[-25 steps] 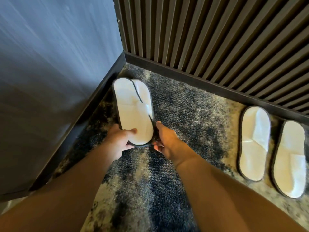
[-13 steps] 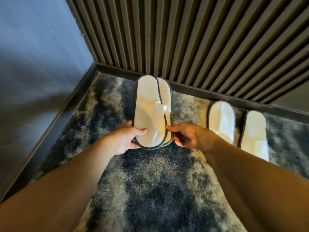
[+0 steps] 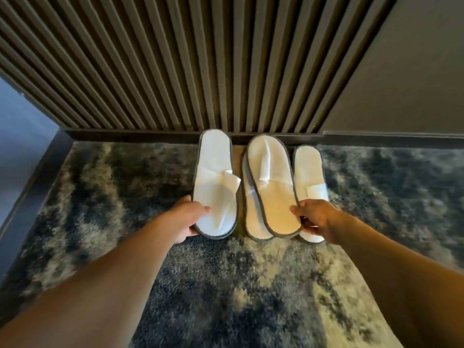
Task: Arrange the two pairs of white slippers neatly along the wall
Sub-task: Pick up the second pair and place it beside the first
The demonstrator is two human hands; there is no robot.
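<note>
My left hand (image 3: 187, 218) grips the heel of a white slipper with a grey rim (image 3: 214, 184); its toe points at the slatted wall. My right hand (image 3: 315, 217) grips the heel of a second white slipper (image 3: 272, 187), which is tilted and overlaps a third slipper (image 3: 251, 209) lying under its left edge. A fourth white slipper (image 3: 311, 172) lies on the carpet just right of it, its heel partly hidden by my right hand. All toes lie close to the dark skirting board (image 3: 150, 135).
A dark slatted wall panel (image 3: 175, 71) runs across the back, with a plain dark wall (image 3: 401, 84) to its right. A side wall and skirting (image 3: 27, 177) close the left corner. Mottled grey carpet (image 3: 226, 285) covers the floor.
The two slippers held together in the left corner have moved right and been separated, one in each hand. The right-hand one now overlaps the pair lying along the wall.
</note>
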